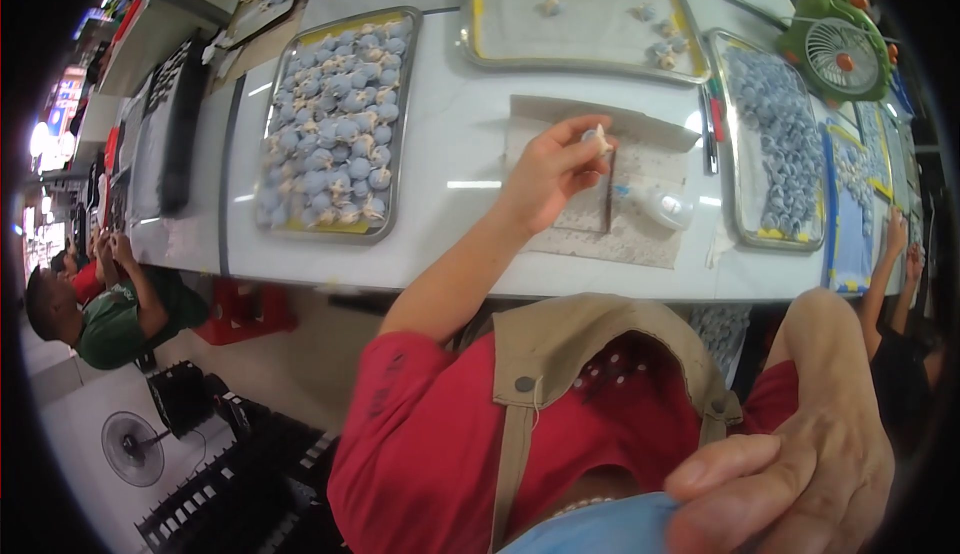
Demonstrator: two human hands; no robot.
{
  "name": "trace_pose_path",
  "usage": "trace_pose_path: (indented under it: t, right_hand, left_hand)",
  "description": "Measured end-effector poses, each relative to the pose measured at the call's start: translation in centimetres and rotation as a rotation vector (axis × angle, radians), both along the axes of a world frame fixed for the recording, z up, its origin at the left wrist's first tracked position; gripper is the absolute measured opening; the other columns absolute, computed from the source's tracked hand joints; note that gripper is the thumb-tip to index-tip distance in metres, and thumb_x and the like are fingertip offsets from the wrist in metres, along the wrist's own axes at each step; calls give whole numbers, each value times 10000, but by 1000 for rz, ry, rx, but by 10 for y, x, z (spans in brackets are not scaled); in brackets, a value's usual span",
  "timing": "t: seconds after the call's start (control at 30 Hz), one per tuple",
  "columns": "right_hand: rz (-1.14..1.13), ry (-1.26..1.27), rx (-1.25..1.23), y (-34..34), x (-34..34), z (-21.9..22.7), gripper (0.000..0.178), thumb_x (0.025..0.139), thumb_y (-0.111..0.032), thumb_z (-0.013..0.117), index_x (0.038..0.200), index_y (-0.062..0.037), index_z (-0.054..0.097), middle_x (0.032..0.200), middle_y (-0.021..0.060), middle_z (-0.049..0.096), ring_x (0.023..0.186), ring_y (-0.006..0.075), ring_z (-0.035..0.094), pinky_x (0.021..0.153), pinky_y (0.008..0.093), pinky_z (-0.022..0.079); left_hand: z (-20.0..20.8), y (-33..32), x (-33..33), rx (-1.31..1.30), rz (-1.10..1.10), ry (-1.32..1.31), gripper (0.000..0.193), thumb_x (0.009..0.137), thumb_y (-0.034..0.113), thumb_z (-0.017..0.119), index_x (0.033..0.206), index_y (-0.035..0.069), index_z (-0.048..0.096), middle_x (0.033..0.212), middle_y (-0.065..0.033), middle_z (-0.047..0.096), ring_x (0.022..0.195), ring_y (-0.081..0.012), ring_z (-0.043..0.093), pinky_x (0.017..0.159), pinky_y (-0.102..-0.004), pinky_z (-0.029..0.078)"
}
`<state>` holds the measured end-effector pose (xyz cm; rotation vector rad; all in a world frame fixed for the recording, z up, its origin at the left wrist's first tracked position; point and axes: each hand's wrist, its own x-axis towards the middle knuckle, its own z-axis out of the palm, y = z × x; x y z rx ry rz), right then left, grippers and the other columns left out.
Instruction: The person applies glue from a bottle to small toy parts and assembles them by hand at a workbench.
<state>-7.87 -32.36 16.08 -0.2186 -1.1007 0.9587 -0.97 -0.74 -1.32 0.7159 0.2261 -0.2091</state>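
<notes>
Metal trays line the pale table (450, 134). In the head view, the tray (290, 84) at upper left of the frame is packed with small rounded grey-blue pieces (335, 114) mixed with cream ones, over a yellow lining. At top centre a second tray (480, 14) holds a grey sheet edged in yellow and only a few scattered cream bits (655, 39). Right of centre a third tray (722, 144) is filled with grey-blue pieces, and further trays run toward the right edge beside a green fan (835, 44). At frame centre the left hand (550, 174) is raised over a speckled grey mat (640, 204), its fingertips pinched on a small pale piece (600, 139). A whitish bottle (665, 206) lies on its side on the mat, just right of that hand. At lower right the right hand (810, 474) is very near the lens, fingers curled, thumb against blue cloth (600, 529); whether it grips anything I cannot tell. Red sleeves and a tan apron (560, 344) fill the lower middle. Other people sit at the far left and right edges.
</notes>
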Motion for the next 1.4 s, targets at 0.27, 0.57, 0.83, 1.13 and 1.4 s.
trace_pose_path:
  t: [0.27, 0.57, 0.83, 1.13, 1.4]
  right_hand:
    - [-124, -54, 4, 39, 13, -13, 358, 913, -266, 480, 1067, 55, 510, 1003, 197, 561, 1055, 341, 508, 881, 445, 410]
    - [-517, -102, -81, 118, 64, -9, 327, 908, -261, 487, 1056, 29, 514, 965, 168, 572, 1040, 316, 517, 874, 431, 414]
    - [-717, -130, -139, 77, 44, -10, 299, 904, -258, 494, 1046, 5, 518, 931, 142, 582, 1026, 294, 525, 869, 419, 418]
    - [-727, -115, -221, 85, 63, -22, 269, 900, -253, 501, 1035, -22, 522, 894, 113, 593, 1011, 270, 535, 863, 405, 421]
    - [-1478, 67, -895, 21, 66, -158, 402, 975, -250, 348, 681, -15, 489, 653, 63, 507, 616, 133, 461, 619, 251, 382]
  left_hand:
    - [2, -12, 6, 4, -52, -13, 315, 867, 103, 551, 1178, 67, 510, 1016, -64, 594, 758, -82, 566, 666, -205, 474]
    - [-2, -11, 4, 7, -47, -40, 340, 868, 99, 548, 1199, 48, 487, 1039, -96, 588, 774, -102, 572, 687, -217, 489]
    - [-2, -11, 2, 24, -14, -52, 333, 873, 87, 532, 1199, 37, 485, 1043, -111, 592, 781, -109, 580, 672, -211, 489]
    - [-15, 1, 4, -28, -32, -41, 331, 869, 88, 537, 1193, 44, 490, 1034, -102, 591, 782, -105, 580, 671, -202, 488]
    - [-5, -12, 6, 13, -44, -62, 339, 871, 86, 532, 1204, 46, 483, 1048, -104, 591, 794, -106, 581, 678, -204, 490]
